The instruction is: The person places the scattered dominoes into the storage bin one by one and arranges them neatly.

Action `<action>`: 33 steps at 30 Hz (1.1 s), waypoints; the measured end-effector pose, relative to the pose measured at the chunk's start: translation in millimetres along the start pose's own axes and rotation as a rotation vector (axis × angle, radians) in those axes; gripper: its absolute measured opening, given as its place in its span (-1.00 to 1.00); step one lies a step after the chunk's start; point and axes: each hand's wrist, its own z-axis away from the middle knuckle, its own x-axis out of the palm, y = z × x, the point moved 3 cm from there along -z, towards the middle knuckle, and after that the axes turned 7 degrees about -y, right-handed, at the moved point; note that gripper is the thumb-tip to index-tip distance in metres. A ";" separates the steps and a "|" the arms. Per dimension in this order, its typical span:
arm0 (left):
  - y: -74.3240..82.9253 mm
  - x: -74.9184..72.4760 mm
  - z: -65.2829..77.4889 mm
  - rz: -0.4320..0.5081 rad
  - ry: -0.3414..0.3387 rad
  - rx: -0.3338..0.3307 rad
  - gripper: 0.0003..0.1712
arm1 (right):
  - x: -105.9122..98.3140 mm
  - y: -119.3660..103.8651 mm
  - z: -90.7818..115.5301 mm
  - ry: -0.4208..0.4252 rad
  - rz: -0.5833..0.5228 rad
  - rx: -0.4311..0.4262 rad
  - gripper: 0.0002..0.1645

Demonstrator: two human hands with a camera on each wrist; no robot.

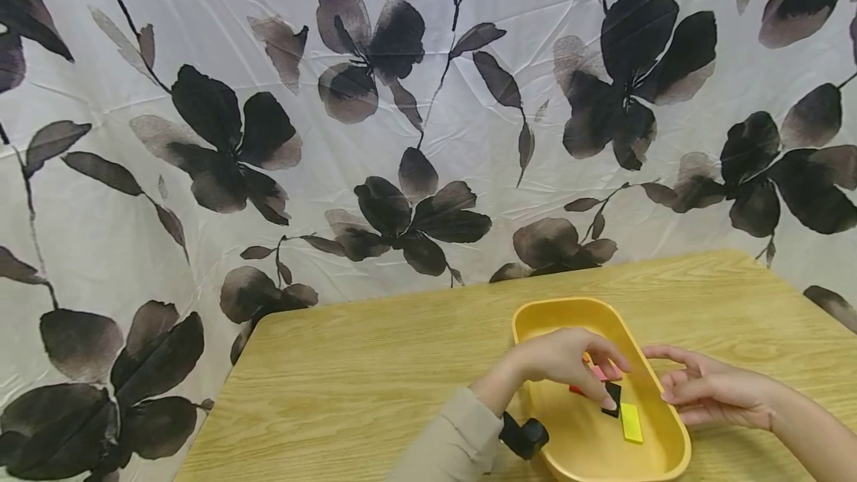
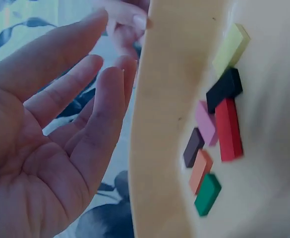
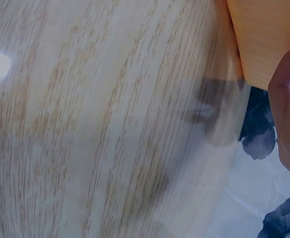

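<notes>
A yellow-orange tray (image 1: 652, 434) stands on the table, with several small coloured blocks in it. My left hand (image 1: 579, 363) hovers over the tray with its fingers loosely bent and apart, nothing between them in the left wrist view. Below it lie a black block (image 2: 224, 90), a yellow block (image 2: 231, 49), a red block (image 2: 229, 130) and a pink block (image 2: 206, 124). Farther along the same row are a dark purple block (image 2: 193, 148), an orange block (image 2: 201, 171) and a green block (image 2: 207, 194). Against the tray's right outer side, my right hand (image 1: 719, 393) rests its fingertips.
The wood-grain table (image 1: 348, 385) extends to the left of the tray and behind it. A white cloth with dark flowers (image 1: 402, 132) hangs behind the table. A black strap (image 1: 524, 436) sits at the left wrist, beside the tray's left rim.
</notes>
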 end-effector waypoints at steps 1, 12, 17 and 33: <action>-1.4 -1.5 5.4 0.010 0.003 0.007 -0.49 | 0.1 0.1 0.0 0.004 0.000 0.002 -0.43; -42.2 -10.0 83.1 0.194 0.073 0.000 -0.54 | -2.3 0.3 1.5 0.083 0.019 0.030 -0.45; -65.9 -7.1 112.5 0.255 0.180 -0.003 -0.55 | -2.4 0.3 1.6 0.085 0.027 0.029 -0.45; -104.4 10.7 164.2 0.361 0.284 -0.001 -0.50 | -6.5 0.8 0.5 0.073 0.006 0.034 -0.44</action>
